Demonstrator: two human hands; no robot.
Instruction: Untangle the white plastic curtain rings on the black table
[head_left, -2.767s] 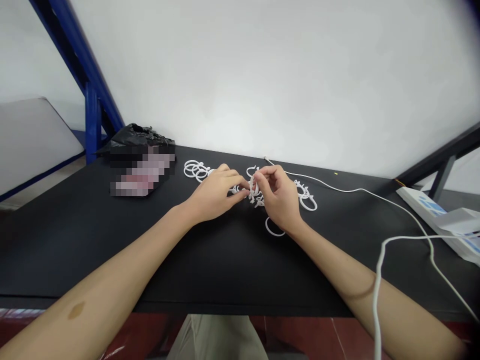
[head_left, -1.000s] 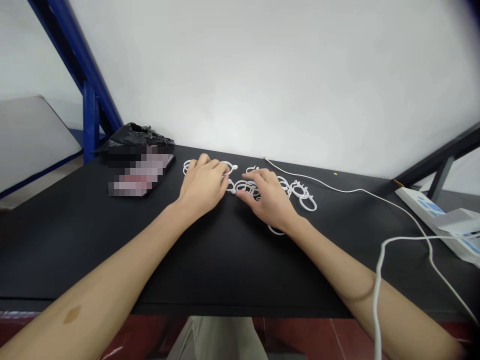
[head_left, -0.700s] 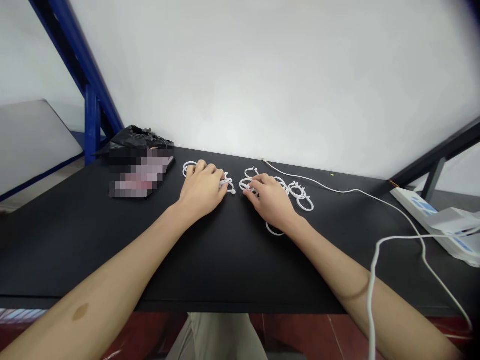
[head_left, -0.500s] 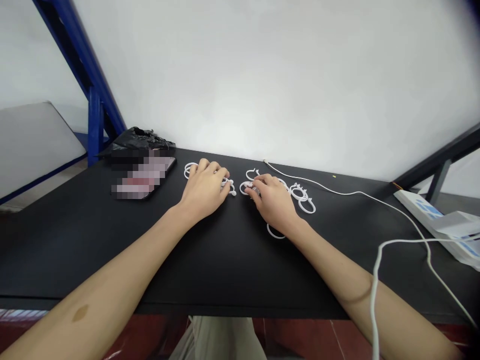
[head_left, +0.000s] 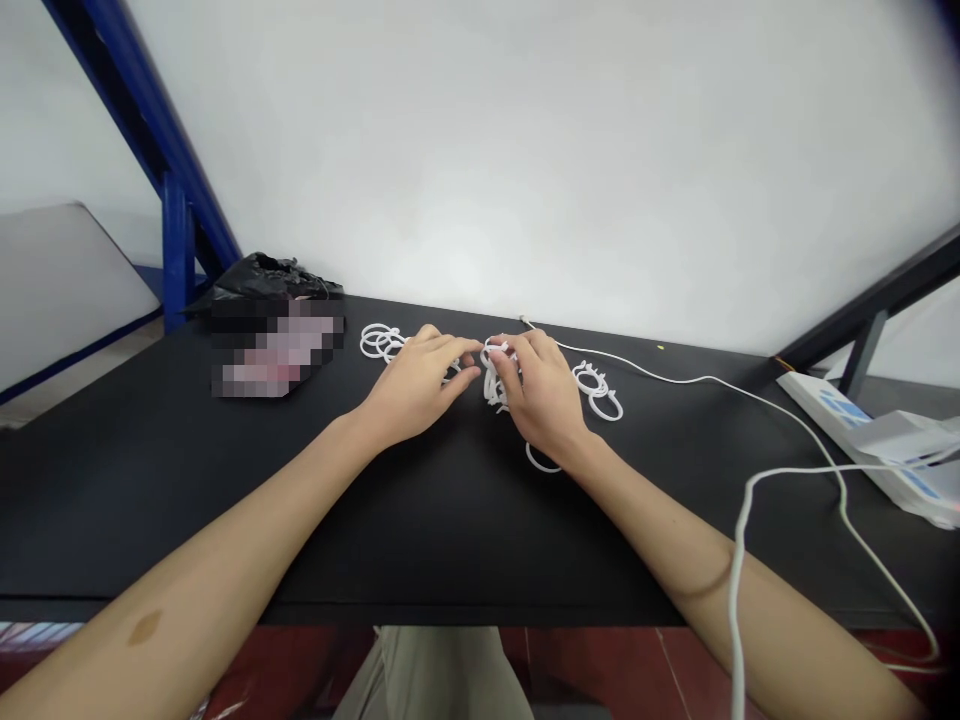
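The black table (head_left: 150, 480) lies bare from its near edge at 6 o'clock up to the hands. A bag (head_left: 262, 278) sits at 10, a strip (head_left: 862, 435) at 3, its blue marks unreadable; a cable (head_left: 675, 380) runs to 12. The right hand (head_left: 541, 395) curls shut on the rings (head_left: 493, 375) at centre; the left hand (head_left: 416, 385), fingers loosely out, touches them from 9, grip unclear.

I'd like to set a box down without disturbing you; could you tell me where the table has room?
The table is bare between the forearms at its front edge, and front left, before the black bag. It is crowded around the left hand, right hand, white rings and white cable.
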